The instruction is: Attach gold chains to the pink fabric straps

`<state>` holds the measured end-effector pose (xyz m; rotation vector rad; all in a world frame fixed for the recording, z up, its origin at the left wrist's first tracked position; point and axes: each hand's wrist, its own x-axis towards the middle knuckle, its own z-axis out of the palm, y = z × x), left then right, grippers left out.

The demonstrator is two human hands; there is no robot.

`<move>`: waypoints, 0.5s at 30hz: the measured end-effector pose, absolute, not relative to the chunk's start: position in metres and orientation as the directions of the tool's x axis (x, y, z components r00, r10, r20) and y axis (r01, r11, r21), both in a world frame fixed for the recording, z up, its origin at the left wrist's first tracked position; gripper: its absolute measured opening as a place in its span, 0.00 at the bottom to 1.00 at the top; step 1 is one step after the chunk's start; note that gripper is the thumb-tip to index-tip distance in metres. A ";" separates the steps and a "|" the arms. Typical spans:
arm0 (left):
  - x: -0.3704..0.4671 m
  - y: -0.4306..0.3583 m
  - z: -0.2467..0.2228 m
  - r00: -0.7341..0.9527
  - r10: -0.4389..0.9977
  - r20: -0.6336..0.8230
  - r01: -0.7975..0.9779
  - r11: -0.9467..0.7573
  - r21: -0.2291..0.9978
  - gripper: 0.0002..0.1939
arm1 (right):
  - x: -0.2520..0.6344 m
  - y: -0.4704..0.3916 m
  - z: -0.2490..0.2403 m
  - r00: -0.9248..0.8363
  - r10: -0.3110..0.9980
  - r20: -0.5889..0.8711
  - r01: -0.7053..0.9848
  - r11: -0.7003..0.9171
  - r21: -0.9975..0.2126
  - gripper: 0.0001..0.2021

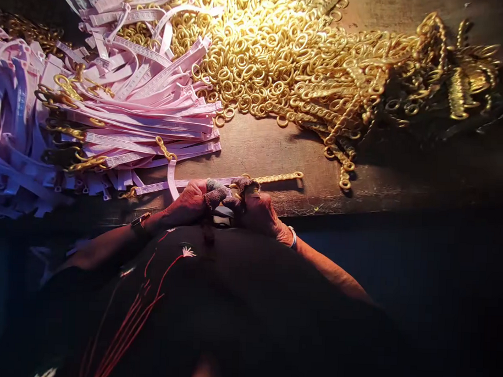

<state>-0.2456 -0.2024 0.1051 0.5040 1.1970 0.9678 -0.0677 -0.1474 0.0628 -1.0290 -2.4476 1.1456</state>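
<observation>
My left hand (193, 198) and my right hand (259, 208) are close together at the table's near edge, fingers curled and fingertips wrapped in cloth. From my left hand's grip a pink strap (171, 179) rises, with a short gold chain piece (165, 148) at its upper end. What my right hand pinches is hidden by its fingers. Just beyond the hands, another pink strap (156, 188) lies flat on the wood. A gold twisted chain piece (280, 178) with a ring at its end sticks out past my right hand. Between the hands, a small pale thing (222, 221) is unclear.
A big heap of gold rings (247, 62) covers the back middle of the wooden table (253, 139). Pink straps (155, 119) are piled at the left, some with gold ends. Gold chain pieces (341, 87) lie at the right. The table's front edge runs by my hands.
</observation>
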 end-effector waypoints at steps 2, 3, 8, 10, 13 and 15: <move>-0.245 -0.204 0.104 0.094 0.829 -0.551 -0.373 0.543 0.753 0.20 | -0.069 -0.145 0.067 -0.733 0.672 -0.108 0.447 0.356 -0.821 0.23; -0.244 -0.204 0.104 0.127 0.815 -0.565 -0.393 0.564 0.726 0.20 | -0.069 -0.144 0.069 -0.755 0.647 -0.107 0.406 0.333 -0.851 0.24; -0.244 -0.206 0.100 0.141 0.793 -0.593 -0.478 0.579 0.661 0.20 | -0.073 -0.138 0.064 -0.851 0.512 -0.118 0.295 0.279 -0.914 0.22; -0.243 -0.207 0.100 0.114 0.795 -0.595 -0.472 0.571 0.672 0.20 | -0.075 -0.135 0.059 -0.885 0.450 -0.118 0.275 0.300 -0.914 0.22; -0.240 -0.205 0.097 0.108 0.792 -0.601 -0.439 0.580 0.686 0.21 | -0.079 -0.128 0.050 -0.919 0.389 -0.068 0.234 0.398 -0.887 0.22; -0.240 -0.200 0.094 0.072 0.800 -0.596 -0.380 0.574 0.725 0.22 | -0.081 -0.120 0.048 -0.923 0.381 -0.047 0.247 0.494 -0.834 0.22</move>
